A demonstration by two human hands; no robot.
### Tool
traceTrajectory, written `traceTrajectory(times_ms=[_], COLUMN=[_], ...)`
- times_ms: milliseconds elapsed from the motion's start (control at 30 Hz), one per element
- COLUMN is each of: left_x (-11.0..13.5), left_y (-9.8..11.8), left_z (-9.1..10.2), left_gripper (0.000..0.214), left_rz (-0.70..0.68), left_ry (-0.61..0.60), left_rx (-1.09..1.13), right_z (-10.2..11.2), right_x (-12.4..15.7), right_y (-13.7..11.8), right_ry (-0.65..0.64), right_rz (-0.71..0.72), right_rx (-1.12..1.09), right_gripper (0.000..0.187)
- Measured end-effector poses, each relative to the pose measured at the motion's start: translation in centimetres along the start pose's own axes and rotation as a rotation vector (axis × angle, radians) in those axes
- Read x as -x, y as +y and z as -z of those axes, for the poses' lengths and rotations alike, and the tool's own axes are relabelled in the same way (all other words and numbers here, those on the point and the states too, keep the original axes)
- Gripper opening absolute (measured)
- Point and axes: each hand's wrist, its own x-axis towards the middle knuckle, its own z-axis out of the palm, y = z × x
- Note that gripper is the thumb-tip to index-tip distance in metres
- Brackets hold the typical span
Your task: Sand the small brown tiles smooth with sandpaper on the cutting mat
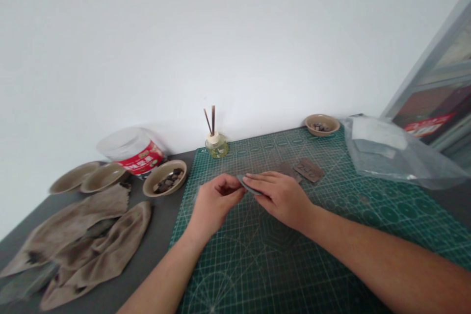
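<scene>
Both my hands meet over the green cutting mat point(331, 216), holding a small flat grey-brown leather piece point(247, 185) between them. My left hand point(215, 201) curls its fingers and pinches the piece's left end. My right hand point(280, 195) lies over its right part, fingers pressed together on top. Most of the piece is hidden under the fingers. Just beyond my right hand, more small brown leather pieces point(308, 170) lie flat on the mat.
A reed diffuser bottle point(216, 144) stands at the mat's far edge. Bowls of small dark bits sit at left point(165, 178) and far right point(322, 124). Empty bowls point(88, 177), a plastic tub point(133, 150), leather scraps point(91, 235) and a clear plastic bag point(390, 152) surround the mat.
</scene>
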Motion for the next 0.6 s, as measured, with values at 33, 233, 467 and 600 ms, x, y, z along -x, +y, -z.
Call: traceTrajectory(times_ms=[33, 233, 467, 600], left_x=[0.1, 0.5, 0.7, 0.8], left_y=[0.1, 0.8, 1.5, 1.4], left_z=[0.0, -0.2, -0.6, -0.5], left_gripper=[0.012, 0.014, 0.015, 0.013], left_rz=[-0.004, -0.021, 0.005, -0.019], left_ry=[0.018, 0.082, 0.149, 0.119], left_rx=[-0.037, -0.038, 0.004, -0.003], right_z=[0.0, -0.1, 0.1, 0.2], right_x=[-0.1, -0.1, 0.4, 0.3], right_y=[-0.1, -0.7, -0.8, -1.1], right_ry=[-0.012, -0.056, -0.058, -0.041], right_rz=[0.016, 0.065, -0.011, -0.017], right_rx=[0.023, 0.125, 0.129, 0.144], right_gripper=[0.041, 0.047, 0.057, 0.058])
